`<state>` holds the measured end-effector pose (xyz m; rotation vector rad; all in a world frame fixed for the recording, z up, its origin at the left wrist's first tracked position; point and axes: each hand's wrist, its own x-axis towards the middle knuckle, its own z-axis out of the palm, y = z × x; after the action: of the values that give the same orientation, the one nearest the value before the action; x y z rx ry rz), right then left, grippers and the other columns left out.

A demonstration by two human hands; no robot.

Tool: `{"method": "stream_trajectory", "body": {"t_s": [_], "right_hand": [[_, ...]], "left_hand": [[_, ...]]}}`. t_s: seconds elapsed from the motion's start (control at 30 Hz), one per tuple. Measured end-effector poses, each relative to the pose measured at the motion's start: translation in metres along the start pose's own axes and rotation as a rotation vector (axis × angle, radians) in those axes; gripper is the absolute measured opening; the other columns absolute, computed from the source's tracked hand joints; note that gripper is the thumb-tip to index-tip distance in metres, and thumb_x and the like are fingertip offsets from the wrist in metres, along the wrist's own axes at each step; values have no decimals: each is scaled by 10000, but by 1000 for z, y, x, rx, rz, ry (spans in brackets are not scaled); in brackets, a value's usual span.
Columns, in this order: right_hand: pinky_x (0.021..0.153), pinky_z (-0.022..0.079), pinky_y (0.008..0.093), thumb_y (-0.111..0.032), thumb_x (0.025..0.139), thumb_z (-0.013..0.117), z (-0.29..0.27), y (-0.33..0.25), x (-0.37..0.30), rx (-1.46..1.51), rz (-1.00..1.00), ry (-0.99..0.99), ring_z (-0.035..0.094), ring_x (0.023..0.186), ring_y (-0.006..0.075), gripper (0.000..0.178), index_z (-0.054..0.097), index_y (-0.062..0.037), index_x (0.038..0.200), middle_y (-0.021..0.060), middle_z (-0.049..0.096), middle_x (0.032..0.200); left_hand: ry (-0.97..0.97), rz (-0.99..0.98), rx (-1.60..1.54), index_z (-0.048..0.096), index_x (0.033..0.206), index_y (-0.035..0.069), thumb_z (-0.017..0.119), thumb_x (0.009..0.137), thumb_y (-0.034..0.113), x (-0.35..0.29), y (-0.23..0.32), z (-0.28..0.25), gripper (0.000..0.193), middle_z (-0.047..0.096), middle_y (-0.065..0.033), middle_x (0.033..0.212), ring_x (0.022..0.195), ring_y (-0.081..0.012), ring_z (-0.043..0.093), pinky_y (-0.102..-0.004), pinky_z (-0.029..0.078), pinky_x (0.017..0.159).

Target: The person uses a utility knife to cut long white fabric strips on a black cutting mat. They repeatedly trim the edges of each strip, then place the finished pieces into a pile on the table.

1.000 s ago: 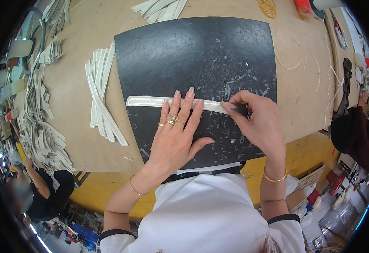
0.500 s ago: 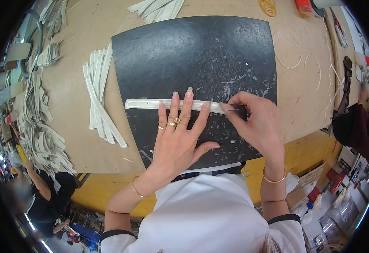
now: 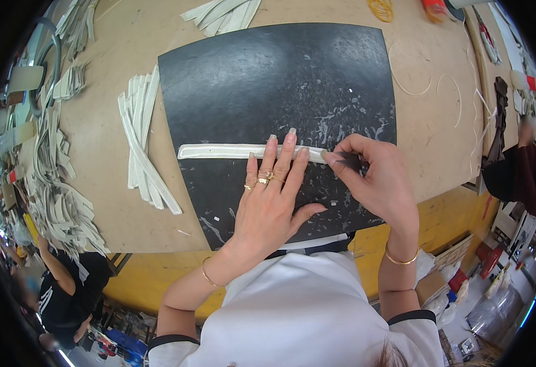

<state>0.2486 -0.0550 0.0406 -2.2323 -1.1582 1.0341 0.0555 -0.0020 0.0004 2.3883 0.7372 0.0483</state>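
A long narrow white strip (image 3: pixel 213 151) with a raised inner band and a rounded left end lies across a black mat (image 3: pixel 268 79). My left hand (image 3: pixel 274 196) is flat over the strip's right half, fingers spread, with fingertips pressing on it and the thumb apart on the mat. At the strip's right end, my right hand (image 3: pixel 381 177) is closed, its thumb and forefinger tips touching the strip. Within that hand sits a small dark pointed piece (image 3: pixel 355 160); its tip shows beside the thumb, and the rest is hidden by the fingers.
Left of the mat lies a crossed stack of similar white strips (image 3: pixel 142 147). Larger piles of strips (image 3: pixel 66 202) line the table's far left, with another bundle (image 3: pixel 225 15) at the back. Thin white cords (image 3: pixel 457 98) and a yellow coil (image 3: pixel 380 9) lie to the right. A person (image 3: pixel 66 287) works at lower left.
My left hand has slid a little to the right along the strip, baring more of its left part. My right hand keeps its place at the right end.
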Motion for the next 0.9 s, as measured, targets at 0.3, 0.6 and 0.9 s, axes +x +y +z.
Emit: {"method": "stream_trajectory", "body": {"t_s": [0.3, 0.6, 0.9], "right_hand": [[478, 360, 283, -181, 864, 758, 6, 6, 2, -34, -48, 83, 479, 488, 115, 174, 703, -21, 825, 47, 618, 612], [507, 409, 284, -209, 840, 781, 5, 8, -2, -76, 16, 73, 507, 499, 137, 214, 703, -14, 800, 69, 605, 598], [614, 444, 308, -233, 876, 759, -95, 80, -7, -388, 168, 280, 565, 641, 160, 247, 693, -1, 928, 54, 618, 704]], "left_hand": [[0, 6, 36, 396, 1493, 44, 705, 835, 514, 2, 2, -2, 865, 212, -215, 1619, 1483, -440, 206, -596, 210, 1169], [23, -14, 135, 472, 1466, 173, 686, 828, 553, 3, 9, 2, 773, 256, -228, 1600, 1464, -453, 242, -603, 225, 1150], [131, -104, 215, 482, 1478, 159, 629, 851, 608, 2, 23, 19, 784, 257, -208, 1614, 1481, -420, 249, -575, 159, 1183]]}}
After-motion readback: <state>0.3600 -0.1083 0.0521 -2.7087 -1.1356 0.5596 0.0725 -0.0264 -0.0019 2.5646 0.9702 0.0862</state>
